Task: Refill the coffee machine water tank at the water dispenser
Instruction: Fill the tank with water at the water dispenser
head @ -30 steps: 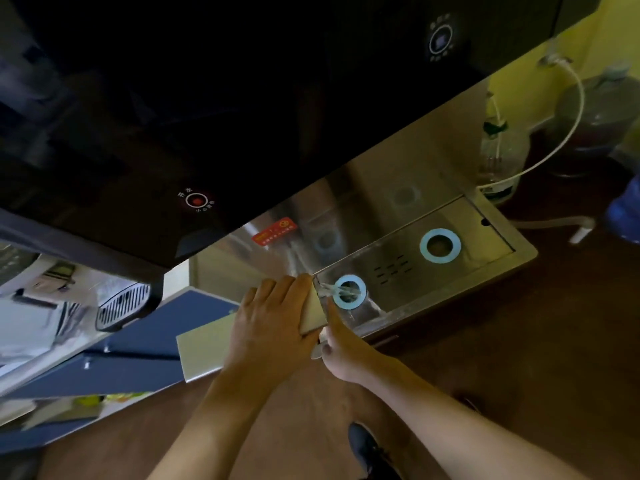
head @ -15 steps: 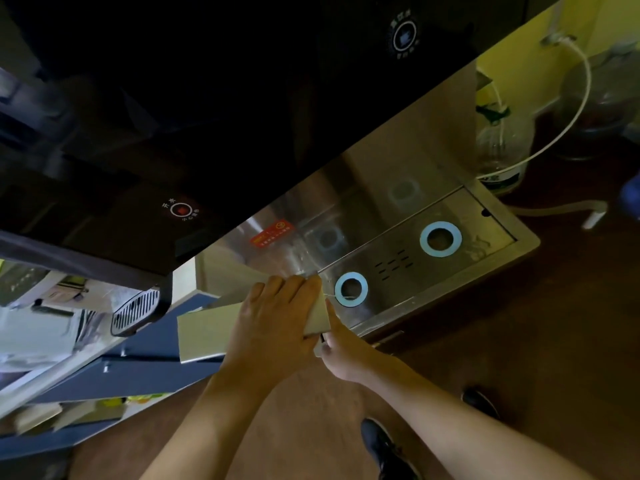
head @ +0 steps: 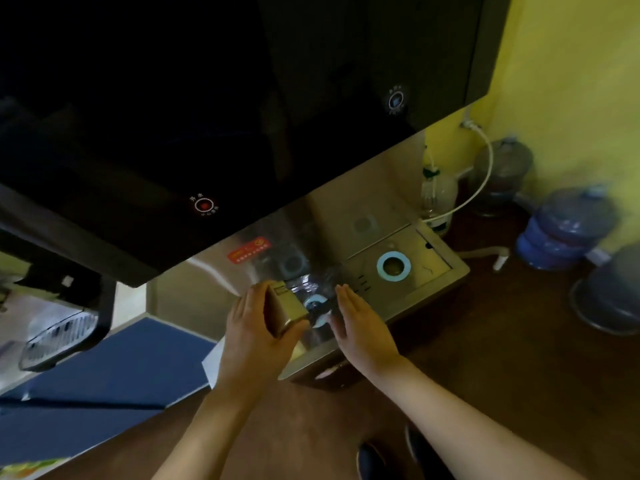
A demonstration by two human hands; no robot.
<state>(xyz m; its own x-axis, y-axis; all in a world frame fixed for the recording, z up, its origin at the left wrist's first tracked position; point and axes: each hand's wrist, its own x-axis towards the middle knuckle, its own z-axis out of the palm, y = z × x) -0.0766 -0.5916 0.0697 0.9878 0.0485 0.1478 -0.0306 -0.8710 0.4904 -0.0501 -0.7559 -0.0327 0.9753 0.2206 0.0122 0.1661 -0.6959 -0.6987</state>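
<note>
The water tank (head: 289,308) is a clear box with a beige left side. It stands upright on the steel drip tray (head: 429,282) of the water dispenser, over the left blue ring (head: 316,304), which shows through the clear wall. My left hand (head: 254,327) wraps the tank's beige left side. My right hand (head: 362,323) lies flat, fingers straight, against its clear right wall. Above is the dispenser's black front with a lit red button (head: 203,205) and a second round button (head: 396,100).
A second blue ring (head: 393,266) lies on the tray's right half. Large water jugs (head: 568,226) stand on the brown floor by the yellow wall, and a bottle with a white hose (head: 436,197) stands behind the tray. Left is a blue counter (head: 104,372) with the coffee machine's drip grate (head: 57,337).
The tank has gone from lying tilted at the tray's left edge to standing upright over the left ring. My right hand moved from under its end to its right side.
</note>
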